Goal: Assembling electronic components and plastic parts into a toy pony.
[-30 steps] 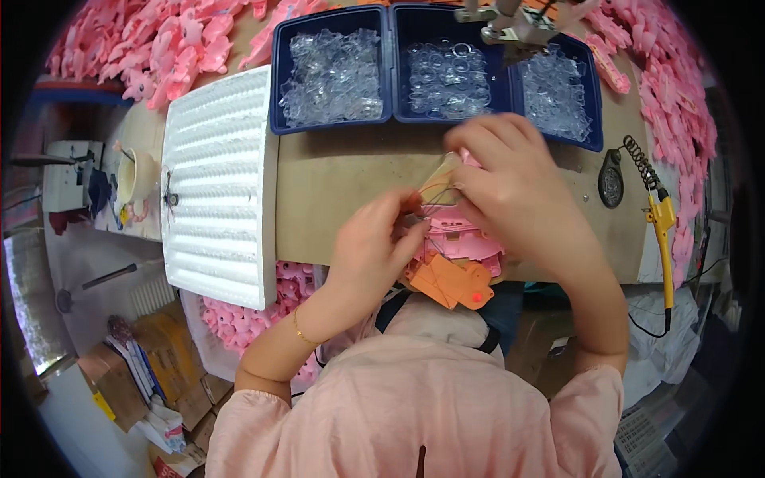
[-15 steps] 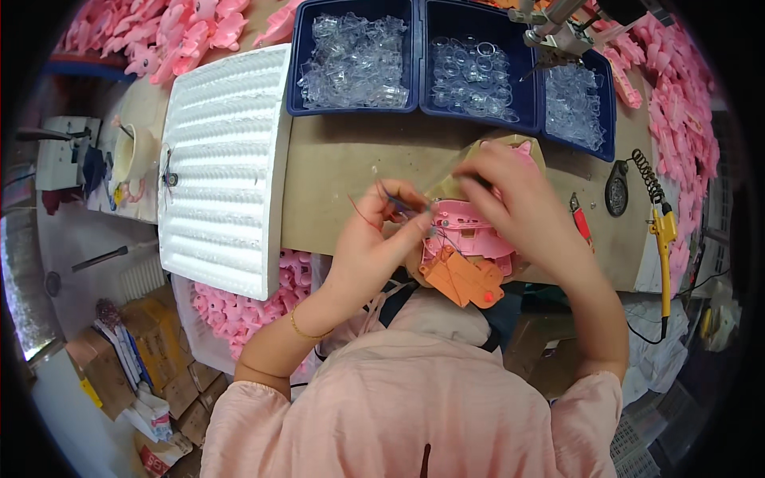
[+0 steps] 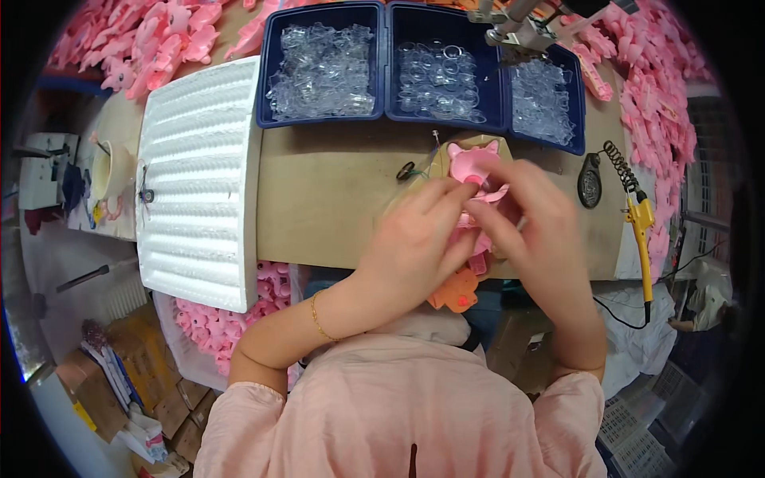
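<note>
A pink plastic toy shell [image 3: 466,162] with pointed ears lies before me on a tan holder [image 3: 437,164]. Over its middle my left hand [image 3: 414,239] and my right hand [image 3: 542,227] meet, fingers pinched together. A small pink part [image 3: 499,193] shows between the fingertips, and the fingers hide much of the shell. Below the left hand, an orange plastic piece [image 3: 456,293] with a small red spot sticks out near the table's front edge. To the left of the holder lies a small dark round part [image 3: 406,170].
Blue bins [image 3: 323,119] of clear plastic parts stand at the back. A white ridged foam tray [image 3: 199,183] is at left, with a tub of pink pieces [image 3: 215,323] below. A yellow soldering iron [image 3: 642,239] rests at right. A metal fixture [image 3: 518,33] overhangs the bins. Pink shells [image 3: 665,119] are heaped at right.
My left hand has let go of the thin wires and moved right to the shell. My right hand has come down beside it. The red-handled pliers are no longer visible.
</note>
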Demonstrator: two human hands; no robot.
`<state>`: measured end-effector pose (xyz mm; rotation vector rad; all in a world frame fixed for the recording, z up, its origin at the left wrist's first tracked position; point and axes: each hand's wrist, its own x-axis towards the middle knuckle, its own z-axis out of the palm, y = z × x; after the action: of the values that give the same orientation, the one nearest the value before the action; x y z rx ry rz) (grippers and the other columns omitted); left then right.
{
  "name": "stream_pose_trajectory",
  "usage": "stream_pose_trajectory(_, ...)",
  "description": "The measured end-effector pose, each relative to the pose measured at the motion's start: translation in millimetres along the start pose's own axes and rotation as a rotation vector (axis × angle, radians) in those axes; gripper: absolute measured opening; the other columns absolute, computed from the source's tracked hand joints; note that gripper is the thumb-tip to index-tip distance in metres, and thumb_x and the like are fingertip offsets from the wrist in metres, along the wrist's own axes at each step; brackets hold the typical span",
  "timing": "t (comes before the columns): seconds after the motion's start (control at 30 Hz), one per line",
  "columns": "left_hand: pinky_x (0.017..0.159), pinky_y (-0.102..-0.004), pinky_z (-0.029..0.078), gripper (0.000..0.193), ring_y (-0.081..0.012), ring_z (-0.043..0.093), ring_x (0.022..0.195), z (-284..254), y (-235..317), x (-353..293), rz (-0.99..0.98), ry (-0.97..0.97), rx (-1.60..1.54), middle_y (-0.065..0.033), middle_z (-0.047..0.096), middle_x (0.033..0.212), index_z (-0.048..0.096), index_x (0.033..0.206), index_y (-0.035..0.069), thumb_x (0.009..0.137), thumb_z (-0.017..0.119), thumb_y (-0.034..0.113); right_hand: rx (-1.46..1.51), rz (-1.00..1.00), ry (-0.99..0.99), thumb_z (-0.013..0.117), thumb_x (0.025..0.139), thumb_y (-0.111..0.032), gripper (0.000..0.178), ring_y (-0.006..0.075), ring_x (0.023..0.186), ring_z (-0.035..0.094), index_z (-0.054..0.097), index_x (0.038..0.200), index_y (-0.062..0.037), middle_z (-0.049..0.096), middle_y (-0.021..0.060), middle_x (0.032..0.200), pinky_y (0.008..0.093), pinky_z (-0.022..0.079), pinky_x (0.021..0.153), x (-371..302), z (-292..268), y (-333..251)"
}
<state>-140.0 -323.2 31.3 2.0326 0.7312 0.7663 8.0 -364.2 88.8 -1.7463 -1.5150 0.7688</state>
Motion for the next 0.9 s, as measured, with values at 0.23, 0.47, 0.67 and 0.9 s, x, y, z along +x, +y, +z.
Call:
stream_pose_trajectory(0.23, 0.079, -0.0360, 0.044, 0.039, -0.0291, 0.053, 0.089, -27.2, -16.6, 2.6, -0.050, 0.011, 0.149, -0.0122, 0.056, 0.094, 0.058, 0.104, 0.002, 0.074, 0.070, 0.022, 0.413, 0.080, -0.077, 0.055, 0.081, 0.004, 0.008, 0.0098, 0.076, 0.054, 0.059, 0.088, 0.0036, 0.055, 0.0056, 0.084, 0.0218, 0.045, 0.065, -6.9, -11.2, 61.4)
stream_pose_trajectory(0.47, 0.073, -0.0375, 0.042, 0.027, -0.0293, 0.050, 0.081, -10.2, -30.6, 12.5, -0.100, -0.103, 0.166, -0.0109, 0.053, 0.086, 0.061, 0.089, 0.002, 0.069, 0.070, 0.018, -0.363, -0.487, 0.080, 0.061, 0.071, -0.004, 0.017, 0.0189, 0.084, 0.056, 0.064, 0.087, -0.0036, 0.061, 0.0043, 0.087, 0.0326, 0.041, 0.081, 2.4, -11.6, 54.9)
stream_pose_trajectory(0.67, 0.071, -0.0395, 0.042, 0.025, -0.0310, 0.050, 0.081, 4.9, -25.5, 2.5, -0.148, 0.068, 0.267, -0.0124, 0.052, 0.085, 0.058, 0.089, 0.002, 0.069, 0.068, 0.013, -0.691, -0.728, 0.187, 0.060, 0.066, -0.013, 0.023, 0.0200, 0.084, 0.055, 0.065, 0.087, -0.0057, 0.060, 0.0049, 0.094, 0.0352, 0.042, 0.074, -8.6, 12.7, 30.0)
stream_pose_trajectory(0.9, 0.075, -0.0390, 0.042, 0.034, -0.0309, 0.050, 0.088, 3.5, -27.6, 8.4, -0.143, 0.166, 0.205, -0.0134, 0.051, 0.091, 0.054, 0.093, 0.001, 0.070, 0.070, 0.019, -0.785, -0.576, 0.210, 0.061, 0.063, -0.002, 0.026, 0.0230, 0.084, 0.055, 0.061, 0.089, -0.0030, 0.058, 0.0069, 0.087, 0.0357, 0.044, 0.073, -16.2, 3.2, 44.7)
